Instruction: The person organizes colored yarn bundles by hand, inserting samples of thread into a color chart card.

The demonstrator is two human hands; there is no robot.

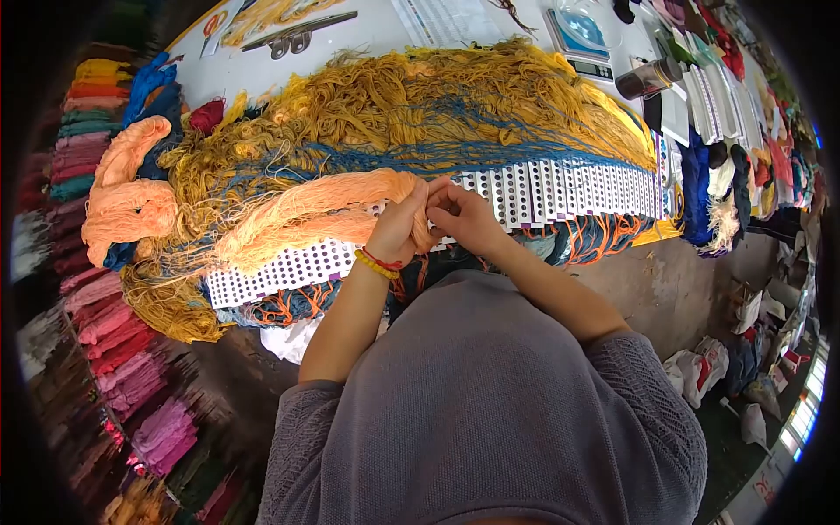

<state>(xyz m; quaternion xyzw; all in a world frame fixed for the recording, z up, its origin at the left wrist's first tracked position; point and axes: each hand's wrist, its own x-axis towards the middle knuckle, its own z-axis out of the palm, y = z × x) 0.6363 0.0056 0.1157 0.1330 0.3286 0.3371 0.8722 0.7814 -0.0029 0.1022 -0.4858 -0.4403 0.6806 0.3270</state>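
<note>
A long peach skein of yarn (297, 210) stretches across the work surface to my hands. My left hand (398, 223) is closed around its right end, where the strands loop over. Close beside it, my right hand (462, 214) has its thumb and fingers pinched together at the loop's edge; what lies between the fingertips is too small to make out. Under the skein runs a row of white cards with dark holes (560, 192). Behind it spreads a big heap of mustard-yellow yarn (367, 96), with blue strands (455, 157) lying across its front.
Another peach skein (131, 214) lies at the left end. Scissors (214, 22), a dark metal clip bar (297, 35), a scale (586, 66) and a dark jar (647, 79) are at the back. Coloured skeins (122, 332) line the left side; bags (704, 367) sit on the floor at right.
</note>
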